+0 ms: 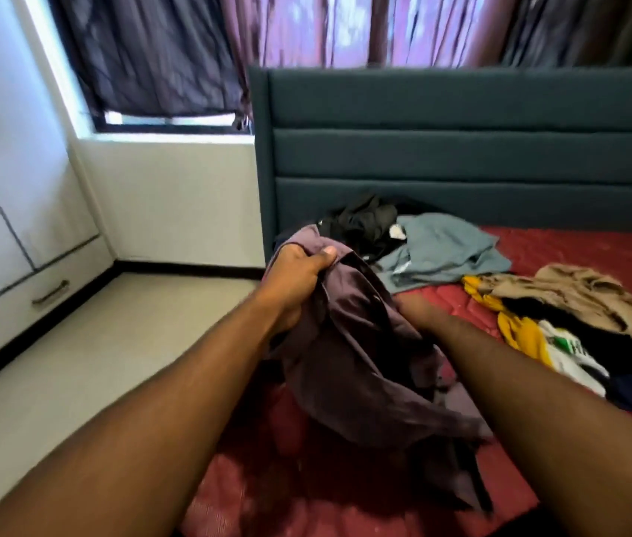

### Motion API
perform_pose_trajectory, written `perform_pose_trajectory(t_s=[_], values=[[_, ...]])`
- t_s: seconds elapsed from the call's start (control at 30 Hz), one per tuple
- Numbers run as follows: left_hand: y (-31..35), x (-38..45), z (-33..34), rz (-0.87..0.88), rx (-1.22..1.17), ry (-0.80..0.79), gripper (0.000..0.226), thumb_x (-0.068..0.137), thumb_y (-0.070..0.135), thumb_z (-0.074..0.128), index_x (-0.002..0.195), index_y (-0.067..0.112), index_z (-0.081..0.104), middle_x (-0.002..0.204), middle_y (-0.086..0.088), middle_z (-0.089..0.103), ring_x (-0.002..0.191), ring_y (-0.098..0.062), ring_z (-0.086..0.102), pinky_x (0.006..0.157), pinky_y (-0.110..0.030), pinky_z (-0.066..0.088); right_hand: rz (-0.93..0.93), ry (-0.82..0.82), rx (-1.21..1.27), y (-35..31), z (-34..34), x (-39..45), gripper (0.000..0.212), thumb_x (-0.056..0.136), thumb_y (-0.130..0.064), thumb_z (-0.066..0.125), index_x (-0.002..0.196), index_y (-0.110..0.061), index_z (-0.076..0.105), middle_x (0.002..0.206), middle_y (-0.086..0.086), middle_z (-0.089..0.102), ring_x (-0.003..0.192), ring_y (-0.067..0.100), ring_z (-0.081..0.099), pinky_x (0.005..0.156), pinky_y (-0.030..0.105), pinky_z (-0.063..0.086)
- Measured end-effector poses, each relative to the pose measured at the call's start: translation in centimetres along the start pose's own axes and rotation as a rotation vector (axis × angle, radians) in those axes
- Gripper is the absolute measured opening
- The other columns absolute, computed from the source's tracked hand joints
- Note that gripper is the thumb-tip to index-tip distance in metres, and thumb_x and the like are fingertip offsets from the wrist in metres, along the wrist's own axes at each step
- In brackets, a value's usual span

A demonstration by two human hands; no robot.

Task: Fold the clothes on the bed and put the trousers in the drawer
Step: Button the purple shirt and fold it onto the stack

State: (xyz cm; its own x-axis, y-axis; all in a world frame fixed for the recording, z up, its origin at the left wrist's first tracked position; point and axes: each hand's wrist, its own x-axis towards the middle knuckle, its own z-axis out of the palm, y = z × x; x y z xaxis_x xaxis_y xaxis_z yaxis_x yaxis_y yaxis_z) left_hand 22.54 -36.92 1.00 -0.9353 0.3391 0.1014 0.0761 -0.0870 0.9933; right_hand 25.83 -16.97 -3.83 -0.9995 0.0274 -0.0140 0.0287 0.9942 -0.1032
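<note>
While your left hand (298,271) grips the bunched purple garment (364,354) above the bed (577,250) and your right hand is hidden behind it, grip unclear, its hanging tail could snag the yellow pile (519,335) beside it.

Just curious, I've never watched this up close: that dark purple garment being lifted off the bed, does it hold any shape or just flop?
Probably floppy: the dark purple garment sags in folds below the left hand gripping it. Likely light, since one bunched grip seems to carry it. The right hand is hidden behind it.
</note>
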Motion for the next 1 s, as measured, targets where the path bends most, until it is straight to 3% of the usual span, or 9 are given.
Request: perform_pose_trajectory(t_s=[0.1, 0.17, 0.27, 0.37, 0.47, 0.6, 0.8, 0.9, 1.0], values=[[8.3, 3.0, 2.1, 0.173, 0.017, -0.051, 0.021, 0.096, 0.000, 0.054, 0.114, 0.008, 0.063, 0.100, -0.014, 0.070, 0.086, -0.025, 0.066, 0.085, -0.038, 0.055, 0.325, 0.347, 0.246, 4.0, -10.4, 0.6, 0.023, 0.095, -0.029, 0.053, 0.108, -0.016, 0.067, 0.114, 0.018, 0.067, 0.104, 0.034, 0.062, 0.078, 0.033, 0.042], [12.5, 4.3, 3.3, 0.251, 0.021, -0.056, 0.030, 0.096, -0.001, 0.054, 0.125, 0.001, 0.058, 0.110, -0.020, 0.069, 0.091, -0.029, 0.068, 0.087, -0.042, 0.056, 0.446, 0.608, 0.213, 6.2, -17.5, -0.5, 0.022, 0.089, -0.015, 0.050, 0.106, -0.014, 0.065, 0.113, 0.022, 0.065, 0.103, 0.040, 0.062, 0.081, 0.038, 0.048], [17.2, 4.4, 4.1, 0.316, -0.013, -0.062, 0.029, 0.095, 0.000, 0.056, 0.123, 0.002, 0.061, 0.108, -0.016, 0.071, 0.092, -0.029, 0.069, 0.086, -0.045, 0.057, 0.542, 0.827, 0.195, 7.3, -24.6, -4.1, 0.032, 0.088, -0.006, 0.045, 0.112, -0.012, 0.064, 0.119, 0.025, 0.060, 0.109, 0.044, 0.058, 0.090, 0.043, 0.048], [20.0, 3.3, 3.2, 0.372, -0.124, -0.083, 0.022, 0.094, -0.003, 0.055, 0.112, 0.006, 0.064, 0.087, -0.005, 0.074, 0.073, -0.018, 0.070, 0.065, -0.031, 0.059, 0.549, 1.139, 0.273, 7.9, -28.8, -7.5, 0.035, 0.087, -0.001, 0.041, 0.112, -0.010, 0.063, 0.118, 0.026, 0.057, 0.105, 0.047, 0.056, 0.089, 0.046, 0.046], [20.0, 2.7, 0.7, 0.370, -0.192, -0.006, 0.020, 0.095, -0.001, 0.053, 0.103, 0.013, 0.066, 0.073, 0.000, 0.073, 0.059, -0.013, 0.068, 0.054, -0.026, 0.056, 0.502, 1.233, 0.375, 8.2, -28.2, -8.1, 0.038, 0.085, 0.002, 0.042, 0.116, -0.006, 0.063, 0.118, 0.025, 0.056, 0.105, 0.044, 0.055, 0.089, 0.043, 0.044], [14.9, 3.0, -4.8, 0.222, -0.208, 0.207, 0.027, 0.096, 0.000, 0.051, 0.115, 0.015, 0.064, 0.088, -0.010, 0.069, 0.064, -0.019, 0.068, 0.057, -0.032, 0.058, 0.476, 1.089, 0.442, 8.5, -22.7, -6.8, 0.018, 0.083, -0.001, 0.054, 0.095, -0.008, 0.066, 0.112, 0.022, 0.055, 0.099, 0.040, 0.056, 0.087, 0.037, 0.044], [-1.1, 3.2, -13.2, -0.205, 0.120, 0.334, 0.031, 0.094, 0.004, 0.058, 0.125, 0.008, 0.058, 0.114, -0.021, 0.066, 0.094, -0.036, 0.067, 0.087, -0.052, 0.054, 0.535, 0.499, 0.286, 7.9, -9.1, -4.2, 0.009, 0.083, -0.010, 0.053, 0.083, -0.018, 0.051, 0.110, 0.019, 0.060, 0.099, 0.036, 0.060, 0.081, 0.036, 0.048], [-8.4, 2.4, -14.8, -0.353, 0.201, 0.399, 0.029, 0.094, 0.003, 0.059, 0.123, 0.003, 0.059, 0.114, -0.023, 0.065, 0.096, -0.036, 0.066, 0.087, -0.052, 0.054, 0.469, 0.253, 0.362, 7.1, -1.1, -2.1, 0.017, 0.078, -0.001, 0.050, 0.078, -0.016, 0.044, 0.083, 0.018, 0.060, 0.073, 0.032, 0.063, 0.060, 0.039, 0.055], [-11.8, 1.6, -14.7, -0.431, 0.215, 0.352, 0.025, 0.091, 0.001, 0.063, 0.116, 0.002, 0.062, 0.107, -0.021, 0.066, 0.094, -0.035, 0.065, 0.087, -0.048, 0.054, 0.432, 0.068, 0.447, 6.5, 3.8, -1.0, 0.027, 0.080, 0.008, 0.049, 0.079, -0.018, 0.042, 0.070, 0.013, 0.053, 0.056, 0.025, 0.056, 0.042, 0.032, 0.046]])
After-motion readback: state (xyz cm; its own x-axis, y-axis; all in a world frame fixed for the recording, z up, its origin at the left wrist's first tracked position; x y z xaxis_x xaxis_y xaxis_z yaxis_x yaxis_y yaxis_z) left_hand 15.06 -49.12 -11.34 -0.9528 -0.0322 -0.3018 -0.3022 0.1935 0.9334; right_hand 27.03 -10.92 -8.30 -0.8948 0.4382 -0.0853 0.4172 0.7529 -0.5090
